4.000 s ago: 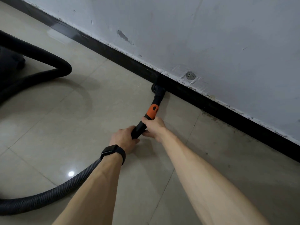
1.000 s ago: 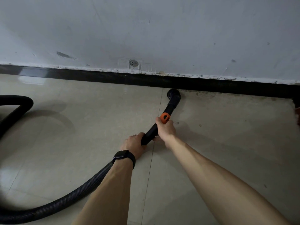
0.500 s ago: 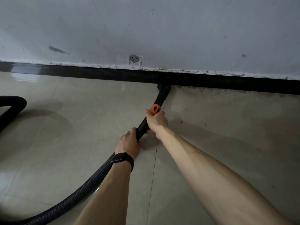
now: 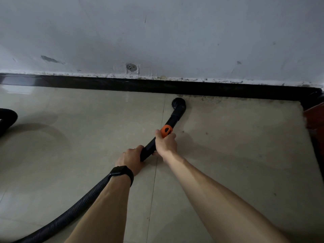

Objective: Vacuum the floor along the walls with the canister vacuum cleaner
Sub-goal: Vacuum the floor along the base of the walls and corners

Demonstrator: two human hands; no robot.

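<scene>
Both hands hold the black vacuum wand (image 4: 172, 118). My right hand (image 4: 165, 143) grips it just below the orange collar (image 4: 166, 131). My left hand (image 4: 131, 158), with a black watch at the wrist, grips the wand's rear end where the ribbed black hose (image 4: 77, 207) joins. The round brush nozzle (image 4: 178, 103) rests on the beige tiled floor (image 4: 70, 146), a short gap from the black skirting board (image 4: 105, 84). Grey dust (image 4: 210, 99) lies along the skirting to the right of the nozzle. The canister itself is out of view.
The hose loops back in at the left edge (image 4: 8, 118). A white scuffed wall (image 4: 157, 32) rises above the skirting. At the right edge stands a reddish-brown object (image 4: 313, 116) in the corner. Small specks dot the tiles near the nozzle.
The nozzle has drawn back from the skirting and shifted right along the wall. Both hands moved right with the wand, and the corner at the right has come into view.
</scene>
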